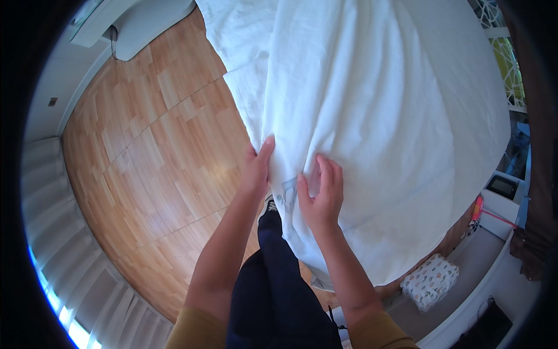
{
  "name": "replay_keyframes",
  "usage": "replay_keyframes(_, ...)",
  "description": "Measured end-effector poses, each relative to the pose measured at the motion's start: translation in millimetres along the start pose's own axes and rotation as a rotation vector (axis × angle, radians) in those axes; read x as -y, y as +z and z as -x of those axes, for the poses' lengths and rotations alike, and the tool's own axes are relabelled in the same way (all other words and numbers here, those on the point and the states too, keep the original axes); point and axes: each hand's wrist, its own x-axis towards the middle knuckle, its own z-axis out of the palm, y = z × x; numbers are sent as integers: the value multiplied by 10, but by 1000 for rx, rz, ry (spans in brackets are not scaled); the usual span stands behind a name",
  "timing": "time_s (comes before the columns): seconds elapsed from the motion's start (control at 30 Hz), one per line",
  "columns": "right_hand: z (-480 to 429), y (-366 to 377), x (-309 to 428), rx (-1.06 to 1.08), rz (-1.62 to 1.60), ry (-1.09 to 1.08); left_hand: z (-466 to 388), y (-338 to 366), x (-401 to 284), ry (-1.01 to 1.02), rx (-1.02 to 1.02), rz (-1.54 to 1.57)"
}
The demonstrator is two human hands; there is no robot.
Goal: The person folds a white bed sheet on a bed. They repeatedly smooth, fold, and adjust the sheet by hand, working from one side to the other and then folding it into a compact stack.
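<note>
A large white bed sheet [383, 131] drapes over the bed in front of me, with long folds running away from my hands. At its left edge my left hand [258, 168] grips the cloth, thumb on top and the other fingers mostly hidden behind the edge. My right hand [323, 187] rests against a fold a little to the right, thumb and fingers apart with cloth between and beneath them. A grey printed mark [287, 192] shows on the sheet between my hands. The near end of the sheet hangs down beside my legs.
Wood-patterned flooring [170, 144] stretches to the left, bordered by a pale curtain [74, 218]. A cactus-print bundle [431, 279] lies at lower right beside a white shelf unit [501, 203]. A white furniture piece [148, 30] stands at upper left. My shoe [268, 206] is close to the hanging sheet.
</note>
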Motion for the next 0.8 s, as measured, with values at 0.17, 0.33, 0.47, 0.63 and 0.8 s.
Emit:
replay_keyframes(0.17,-68,-39,-1,15,-18,109,91,-235,10,-100,-77,95)
replay_keyframes(0.33,-132,5,89,-3,83,-48,-195,-349,-52,-224,100,91)
replay_keyframes(0.47,-310,143,246,16,188,-5,-253,-163,-304,-329,175,138)
replay_keyframes(0.63,-426,144,312,23,238,66,215,-113,-312,65,147,97)
replay_keyframes(0.8,-432,120,312,74,171,87,18,-449,-76,-169,-79,-246)
